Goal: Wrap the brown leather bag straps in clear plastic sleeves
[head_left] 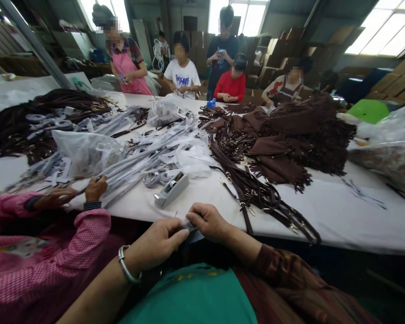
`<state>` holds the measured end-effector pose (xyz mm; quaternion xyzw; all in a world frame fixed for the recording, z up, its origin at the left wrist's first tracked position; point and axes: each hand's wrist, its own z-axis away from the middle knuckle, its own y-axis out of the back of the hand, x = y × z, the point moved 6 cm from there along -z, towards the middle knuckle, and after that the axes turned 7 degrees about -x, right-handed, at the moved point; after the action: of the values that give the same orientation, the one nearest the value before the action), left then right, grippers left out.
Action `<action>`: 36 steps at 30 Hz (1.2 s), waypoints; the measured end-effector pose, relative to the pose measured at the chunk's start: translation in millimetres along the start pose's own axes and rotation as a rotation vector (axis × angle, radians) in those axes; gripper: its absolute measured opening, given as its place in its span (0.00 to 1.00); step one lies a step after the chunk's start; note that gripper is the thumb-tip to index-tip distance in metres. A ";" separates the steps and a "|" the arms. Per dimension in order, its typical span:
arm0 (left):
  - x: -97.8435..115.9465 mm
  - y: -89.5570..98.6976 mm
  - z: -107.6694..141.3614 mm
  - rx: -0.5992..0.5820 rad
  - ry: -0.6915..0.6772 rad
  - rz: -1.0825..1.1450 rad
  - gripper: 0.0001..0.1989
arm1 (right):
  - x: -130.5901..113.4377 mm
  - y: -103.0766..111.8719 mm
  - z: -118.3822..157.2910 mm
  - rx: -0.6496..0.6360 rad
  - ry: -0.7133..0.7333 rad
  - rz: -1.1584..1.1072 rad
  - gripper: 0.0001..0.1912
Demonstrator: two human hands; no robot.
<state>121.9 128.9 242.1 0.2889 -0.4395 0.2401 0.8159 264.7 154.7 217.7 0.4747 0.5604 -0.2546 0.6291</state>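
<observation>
At the table's front edge, my left hand [157, 243], with a silver bangle on its wrist, pinches a small greyish, plastic-looking piece [190, 227]. My right hand [207, 220] grips the same piece from the other side, its fingers curled. Most of it is hidden by the fingers, so its exact kind does not show. Just beyond my hands a grey tape dispenser [172, 191] rests on the white table. Brown straps with gold metal clasps [256, 193] lie to the right, some hanging over the edge.
Plastic-wrapped strips [135, 162] and a clear bag [87, 153] cover the left and middle. Brown fabric pieces [297, 130] are heaped at right. Beside me on the left, a co-worker's hands [96, 188] handle long wrapped strips. Several people stand or sit across the table.
</observation>
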 end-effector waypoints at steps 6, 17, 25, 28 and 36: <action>-83.2 37.7 50.3 -0.054 0.154 0.082 0.20 | 55.0 44.9 14.5 0.114 -0.185 -0.035 0.16; -2.6 11.9 19.3 0.089 0.048 0.006 0.19 | -17.5 -9.4 -7.0 -0.064 0.027 -0.073 0.13; -29.1 -20.9 11.1 -0.015 0.040 0.536 0.13 | -11.1 -3.4 7.1 0.094 0.074 0.094 0.07; -37.0 -29.8 7.9 0.077 0.073 0.642 0.11 | -16.6 0.6 21.6 0.199 0.009 0.294 0.09; -38.1 -55.0 3.9 0.085 0.170 0.766 0.10 | -13.9 -27.9 40.7 0.049 -0.108 0.717 0.06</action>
<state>136.1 81.5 196.9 0.1166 -0.4359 0.5682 0.6882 256.4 104.1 218.9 0.6420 0.3178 -0.0558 0.6955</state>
